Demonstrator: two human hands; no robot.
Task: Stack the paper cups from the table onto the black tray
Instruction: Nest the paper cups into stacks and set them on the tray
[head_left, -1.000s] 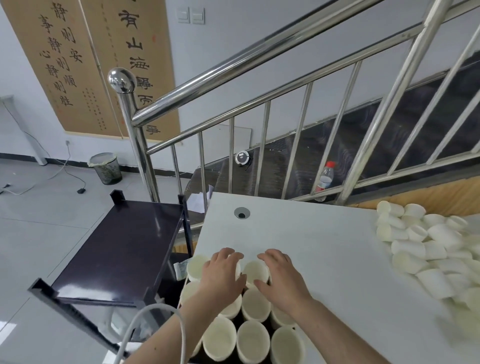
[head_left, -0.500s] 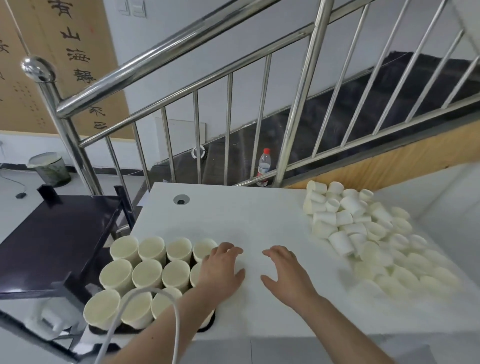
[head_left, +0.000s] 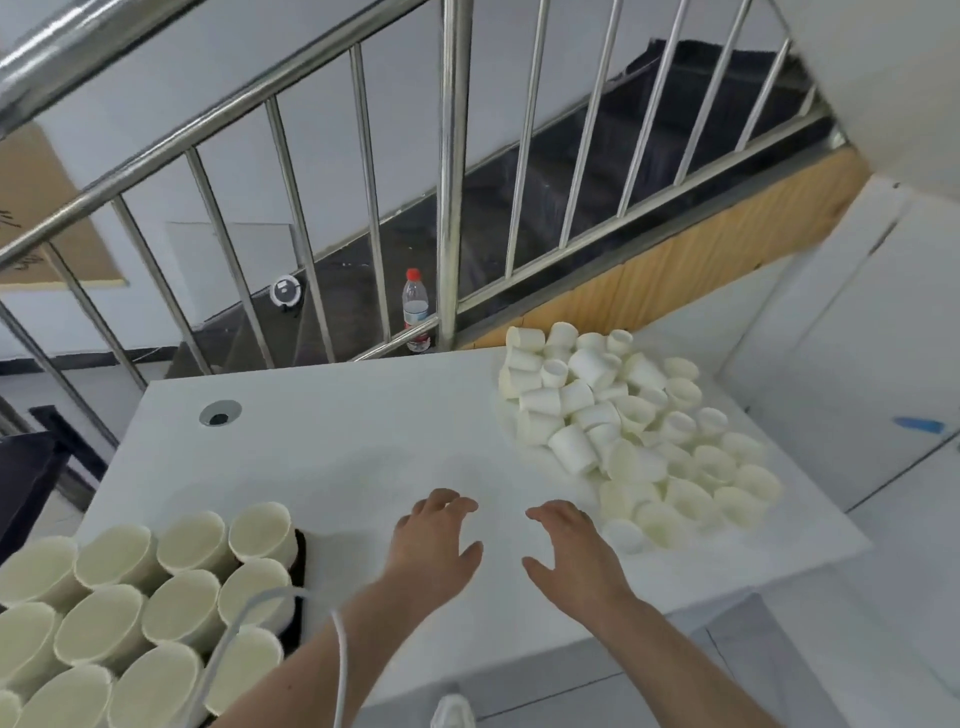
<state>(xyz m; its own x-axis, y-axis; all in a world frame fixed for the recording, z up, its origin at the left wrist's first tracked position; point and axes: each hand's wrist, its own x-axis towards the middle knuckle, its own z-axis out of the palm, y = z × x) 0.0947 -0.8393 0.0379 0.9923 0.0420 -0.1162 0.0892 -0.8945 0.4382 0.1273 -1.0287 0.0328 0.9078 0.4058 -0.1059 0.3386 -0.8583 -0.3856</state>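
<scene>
A loose pile of white paper cups (head_left: 623, 431) lies on the right side of the white table (head_left: 337, 447), most on their sides. At the lower left, several upright cups (head_left: 171, 603) stand packed together on the black tray (head_left: 298, 556), of which only a dark edge shows. My left hand (head_left: 434, 545) and my right hand (head_left: 569, 551) hover over the bare tabletop between tray and pile. Both hold nothing, fingers spread and relaxed. The right hand's fingertips are close to the nearest cup (head_left: 626, 535) of the pile.
A steel stair railing (head_left: 452, 171) runs behind the table. A water bottle (head_left: 415, 309) with a red cap stands on the stairs beyond it. A round cable hole (head_left: 220, 413) sits at the table's far left. A white cable (head_left: 340, 649) hangs by my left forearm.
My view has swung right, from the tray toward the cup pile. Both hands have left the cups on the tray and moved right over the bare table, empty.
</scene>
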